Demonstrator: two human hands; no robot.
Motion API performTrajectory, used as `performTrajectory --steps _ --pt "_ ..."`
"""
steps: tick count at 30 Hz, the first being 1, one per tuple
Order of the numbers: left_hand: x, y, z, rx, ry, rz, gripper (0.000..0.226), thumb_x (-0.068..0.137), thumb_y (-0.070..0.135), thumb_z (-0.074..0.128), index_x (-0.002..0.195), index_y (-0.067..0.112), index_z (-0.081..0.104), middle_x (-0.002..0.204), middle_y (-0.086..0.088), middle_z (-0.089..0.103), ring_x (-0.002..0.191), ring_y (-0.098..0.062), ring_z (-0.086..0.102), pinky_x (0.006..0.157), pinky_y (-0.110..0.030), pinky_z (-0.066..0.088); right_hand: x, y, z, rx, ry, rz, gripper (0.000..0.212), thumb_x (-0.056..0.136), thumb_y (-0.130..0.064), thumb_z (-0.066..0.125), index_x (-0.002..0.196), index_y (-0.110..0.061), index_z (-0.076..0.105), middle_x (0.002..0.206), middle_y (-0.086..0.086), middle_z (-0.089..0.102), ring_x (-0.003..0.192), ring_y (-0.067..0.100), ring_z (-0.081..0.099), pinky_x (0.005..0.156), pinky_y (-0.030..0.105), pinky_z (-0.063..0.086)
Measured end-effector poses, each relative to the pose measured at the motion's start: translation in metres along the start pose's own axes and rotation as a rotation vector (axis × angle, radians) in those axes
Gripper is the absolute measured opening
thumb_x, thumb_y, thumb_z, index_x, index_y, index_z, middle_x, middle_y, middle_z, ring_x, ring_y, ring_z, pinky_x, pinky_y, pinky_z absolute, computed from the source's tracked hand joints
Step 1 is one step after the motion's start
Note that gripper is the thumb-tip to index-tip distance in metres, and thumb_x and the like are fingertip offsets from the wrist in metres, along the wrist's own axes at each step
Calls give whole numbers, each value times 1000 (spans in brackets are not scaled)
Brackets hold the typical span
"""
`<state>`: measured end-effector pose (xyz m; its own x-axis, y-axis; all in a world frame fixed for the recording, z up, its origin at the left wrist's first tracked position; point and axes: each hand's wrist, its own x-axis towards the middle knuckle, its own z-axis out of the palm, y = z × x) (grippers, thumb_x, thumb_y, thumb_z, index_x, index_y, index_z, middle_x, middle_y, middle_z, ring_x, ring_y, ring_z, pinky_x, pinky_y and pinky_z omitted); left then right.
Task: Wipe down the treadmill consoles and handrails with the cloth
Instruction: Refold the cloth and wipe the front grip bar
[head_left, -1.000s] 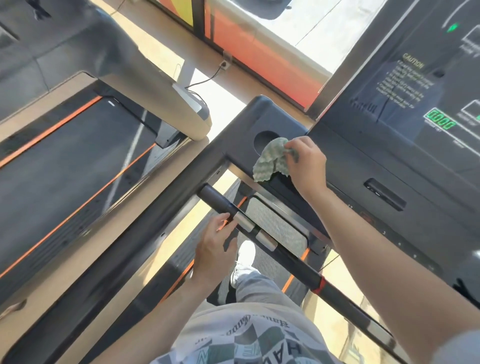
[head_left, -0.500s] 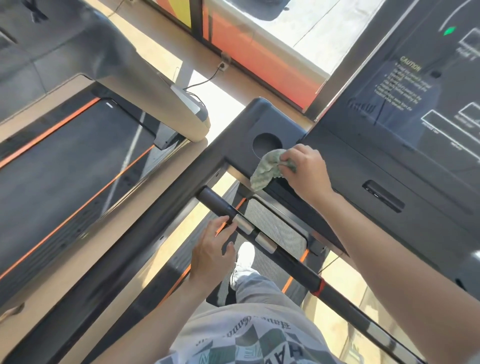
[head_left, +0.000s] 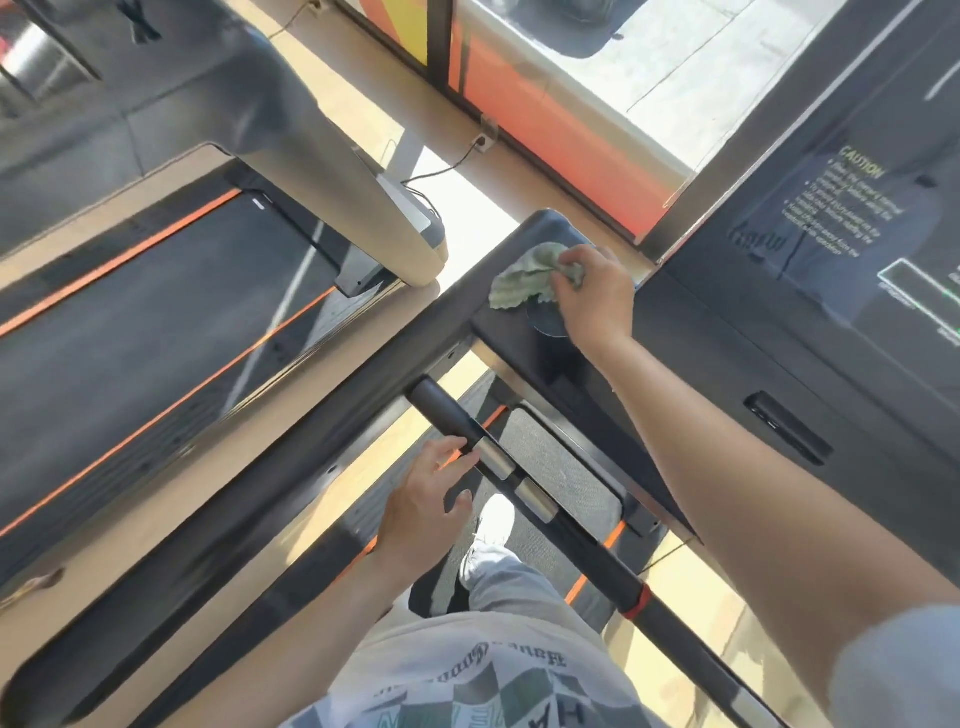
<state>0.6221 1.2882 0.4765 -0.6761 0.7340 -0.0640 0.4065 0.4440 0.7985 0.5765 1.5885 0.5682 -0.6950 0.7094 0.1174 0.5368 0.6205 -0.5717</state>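
Note:
My right hand (head_left: 589, 299) grips a crumpled pale green cloth (head_left: 522, 280) and presses it on the far left corner of the black treadmill console (head_left: 691, 364), partly over the round cup holder (head_left: 545, 322). The console's dark screen (head_left: 857, 228) with caution text lies to the right. My left hand (head_left: 423, 501) rests with fingers apart against the black front handrail bar (head_left: 524, 493), beside its silver sensor plates. The long black side handrail (head_left: 223, 499) runs down to the lower left.
A second treadmill with an orange-striped belt (head_left: 145, 322) and a beige upright (head_left: 337, 171) stands to the left. A window with an orange frame (head_left: 561, 135) is ahead. A power cable (head_left: 441, 169) lies on the floor. My leg and white shoe (head_left: 491, 530) stand on the belt.
My right hand has carried the cloth up and away from the console's near edge, across the cup holder to the far corner. My left hand stays at the front bar.

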Motion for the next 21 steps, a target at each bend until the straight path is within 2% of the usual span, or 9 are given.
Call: performTrajectory --steps 2,4,8,11,13,15,17,19,21 --pt "1 3 -2 -6 0 -16 51 88 6 73 135 23 65 141 8 52 124 -9 55 94 -36 58 17 4 12 -36 -21 30 24 92 -16 67 115 -10 69 117 6 64 106 28 60 92 32 44" --pt "1 6 -3 -2 3 -28 50 88 5 73 135 22 66 140 7 53 124 -10 56 96 -37 57 19 6 25 -92 -112 -30 28 94 -15 65 121 -11 69 114 7 64 110 29 55 95 36 44" --pt "-1 13 -4 -1 -4 -43 50 88 4 72 135 21 65 142 6 52 127 -11 54 101 -37 55 -9 -3 35 -77 -197 -240 20 92 -12 69 110 -13 76 97 3 65 94 25 51 78 31 41" --pt "0 12 -5 -15 -5 -49 49 87 4 73 133 22 67 140 7 53 125 -10 55 100 -38 55 -41 -4 28 -123 -306 -393 18 88 -10 72 104 -15 78 93 0 65 86 18 46 77 34 47" --pt "3 13 -9 -30 39 -37 44 86 4 75 126 21 71 131 8 60 118 -7 59 95 -37 57 -66 -1 19 -136 -417 -421 18 86 -8 72 100 -17 78 91 -4 63 85 15 43 77 33 48" --pt "5 16 -14 -16 144 -16 32 84 5 78 111 20 77 114 9 68 103 -1 63 85 -35 59 -92 3 11 -127 -515 -380 16 83 -10 74 96 -19 78 88 -9 59 84 12 46 79 33 49" --pt "8 20 -21 -36 247 -49 23 83 11 80 102 22 75 101 11 68 94 -2 63 78 -35 59 -119 5 4 -44 -516 -263 16 80 -11 79 94 -19 77 87 -11 58 81 10 51 77 28 47" --pt "12 25 -29 -114 239 -103 33 82 26 82 112 27 68 107 14 64 99 -5 63 80 -32 59 -141 4 -4 141 -458 -98 17 77 -12 82 91 -20 76 87 -13 61 77 4 57 72 17 45" --pt "17 32 -36 -152 131 -122 55 78 39 86 126 31 59 117 15 60 108 -4 60 86 -23 55 -153 -2 -11 342 -418 39 15 79 -13 83 89 -21 75 86 -10 68 77 1 63 67 13 48"
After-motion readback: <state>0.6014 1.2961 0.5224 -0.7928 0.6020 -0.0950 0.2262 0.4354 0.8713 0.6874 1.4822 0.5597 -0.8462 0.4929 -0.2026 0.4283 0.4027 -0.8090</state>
